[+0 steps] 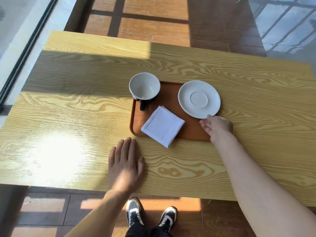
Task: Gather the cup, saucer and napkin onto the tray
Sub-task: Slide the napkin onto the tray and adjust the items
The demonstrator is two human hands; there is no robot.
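Pointing toward viewer: cup (144, 86) handle, upright on tray (191, 129)

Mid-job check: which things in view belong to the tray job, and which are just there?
Job: cup, saucer, napkin, tray, right hand at the saucer's near rim.

Not part of it: table, left hand flat on it, shoes.

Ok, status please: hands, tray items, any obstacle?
Left hand flat on table. Right hand touching saucer. Cup, saucer, napkin on tray. Nothing in way.
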